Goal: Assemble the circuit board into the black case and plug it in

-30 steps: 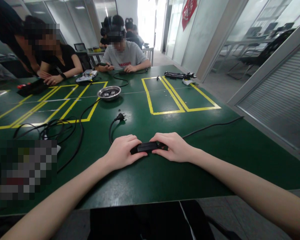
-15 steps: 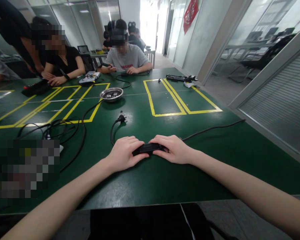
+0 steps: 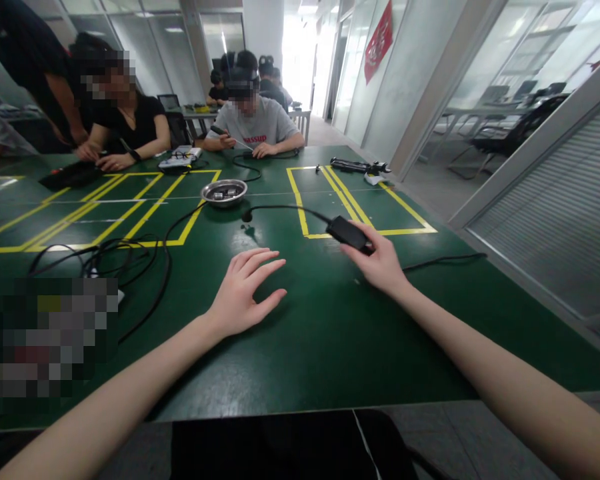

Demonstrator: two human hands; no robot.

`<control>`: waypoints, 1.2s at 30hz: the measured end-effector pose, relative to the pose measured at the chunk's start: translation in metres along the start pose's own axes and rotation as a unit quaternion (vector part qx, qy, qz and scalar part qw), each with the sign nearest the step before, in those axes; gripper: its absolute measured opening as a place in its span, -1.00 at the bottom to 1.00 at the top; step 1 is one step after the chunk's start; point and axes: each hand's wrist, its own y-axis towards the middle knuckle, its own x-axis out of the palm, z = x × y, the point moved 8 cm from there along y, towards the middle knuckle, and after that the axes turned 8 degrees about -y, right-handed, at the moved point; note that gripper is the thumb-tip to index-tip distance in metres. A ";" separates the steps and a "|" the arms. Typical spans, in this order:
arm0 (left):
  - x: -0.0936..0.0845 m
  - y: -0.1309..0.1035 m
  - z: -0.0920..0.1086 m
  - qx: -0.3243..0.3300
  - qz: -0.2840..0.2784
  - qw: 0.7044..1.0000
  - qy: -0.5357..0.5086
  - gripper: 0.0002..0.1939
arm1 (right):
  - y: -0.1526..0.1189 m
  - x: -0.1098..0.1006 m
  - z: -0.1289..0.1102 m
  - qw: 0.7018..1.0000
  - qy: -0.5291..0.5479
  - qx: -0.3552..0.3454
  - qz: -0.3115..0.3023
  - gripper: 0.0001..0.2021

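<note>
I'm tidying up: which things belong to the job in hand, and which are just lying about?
Likely job things:
black rectangular box, in the right hand
thin black cord leading to a black plug

Apparently lying about:
round silver metal bowl
tangled black cables

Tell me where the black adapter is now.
In the head view, the black adapter is in the right hand, right of centre; its cord runs left to a plug pictured below the metal bowl.
</note>
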 end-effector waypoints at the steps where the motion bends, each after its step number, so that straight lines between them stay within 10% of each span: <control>1: 0.002 -0.001 0.000 0.001 -0.007 1.000 -0.005 -0.57 | 0.005 -0.013 0.015 0.998 -0.007 0.036 0.059 -0.50; 6: 0.016 -0.003 -0.001 -0.008 -0.069 0.996 -0.055 -0.71 | 0.013 -0.053 0.062 0.966 -0.096 0.155 0.183 -0.40; 16: 0.015 -0.002 -0.005 -0.025 -0.073 0.995 -0.071 -0.82 | 0.008 -0.029 0.087 0.937 -0.218 0.271 -0.014 -0.46; 36: 0.027 -0.005 -0.008 -0.051 -0.112 0.989 -0.080 -0.78 | 0.014 -0.065 0.129 0.840 -0.445 0.295 -0.100 -0.49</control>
